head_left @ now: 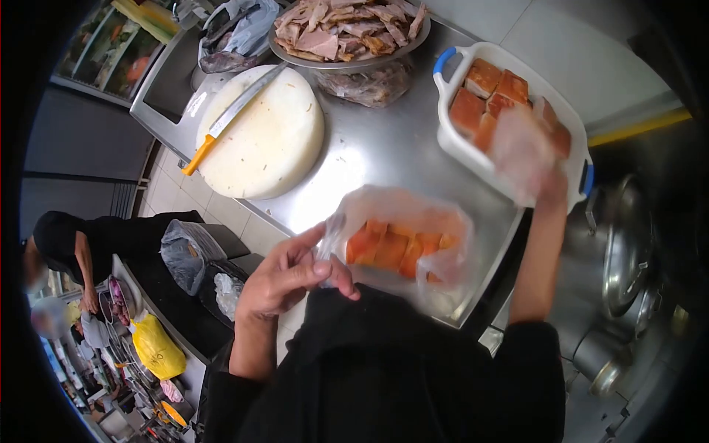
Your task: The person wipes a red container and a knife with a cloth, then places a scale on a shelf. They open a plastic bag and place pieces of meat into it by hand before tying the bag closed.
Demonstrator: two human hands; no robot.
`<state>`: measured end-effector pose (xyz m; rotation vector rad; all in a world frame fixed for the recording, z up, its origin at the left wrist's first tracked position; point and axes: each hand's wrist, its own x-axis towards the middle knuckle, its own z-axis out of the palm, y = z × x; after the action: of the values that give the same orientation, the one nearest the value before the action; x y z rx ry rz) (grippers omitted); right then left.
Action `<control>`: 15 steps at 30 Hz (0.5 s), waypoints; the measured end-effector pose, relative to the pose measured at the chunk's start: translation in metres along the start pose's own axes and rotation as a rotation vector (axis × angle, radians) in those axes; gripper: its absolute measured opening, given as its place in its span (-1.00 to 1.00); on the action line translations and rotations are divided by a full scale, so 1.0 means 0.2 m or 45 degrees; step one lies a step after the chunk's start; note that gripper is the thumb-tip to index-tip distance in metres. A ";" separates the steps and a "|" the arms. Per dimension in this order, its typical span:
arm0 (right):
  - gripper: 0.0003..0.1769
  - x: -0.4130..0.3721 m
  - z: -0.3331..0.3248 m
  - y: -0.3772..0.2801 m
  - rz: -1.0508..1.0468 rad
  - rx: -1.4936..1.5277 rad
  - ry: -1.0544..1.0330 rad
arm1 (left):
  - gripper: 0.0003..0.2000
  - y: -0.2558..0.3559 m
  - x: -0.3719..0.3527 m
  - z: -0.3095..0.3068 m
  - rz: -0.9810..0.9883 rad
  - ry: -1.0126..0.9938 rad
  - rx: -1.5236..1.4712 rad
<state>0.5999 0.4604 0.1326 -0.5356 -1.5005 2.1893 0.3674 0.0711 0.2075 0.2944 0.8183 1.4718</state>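
Note:
My left hand [288, 275] pinches the edge of a clear plastic bag [443, 214] at its left side. Inside the bag lie several orange-brown blocks of meat [399, 247] in a row, seen partly through the plastic. My right hand [526, 155] is over a white tub [461, 144] with blue handles. It is smeared by motion and looks covered by a thin clear glove or plastic; its fingers cannot be made out. Several meat blocks with reddish-brown tops [468, 111] fill the tub, some hidden under that hand.
On the steel table [354, 151] stands a round white cutting board [269, 140] with a yellow-handled knife [235, 118] across it. Behind are a bowl of meat strips [347, 33] and a bagged dark item [365, 83]. Another person [81, 244] works at the left; metal pots [628, 251] stand right.

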 end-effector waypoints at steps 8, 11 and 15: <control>0.17 -0.49 0.57 0.66 0.381 -0.616 -0.013 | -0.22 0.00 -0.03 0.02 -0.049 0.023 0.200; 0.11 -0.53 0.52 0.61 0.449 -1.066 0.197 | -0.24 0.00 -0.05 0.01 -0.038 -0.004 0.136; -0.12 -0.48 0.56 0.57 0.779 -1.370 0.230 | -0.21 -0.02 -0.07 0.01 -0.046 -0.020 0.181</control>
<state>0.6051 0.2852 0.0705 -1.6385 -2.5677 1.3904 0.3733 0.0573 0.2095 0.3956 0.9128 1.3787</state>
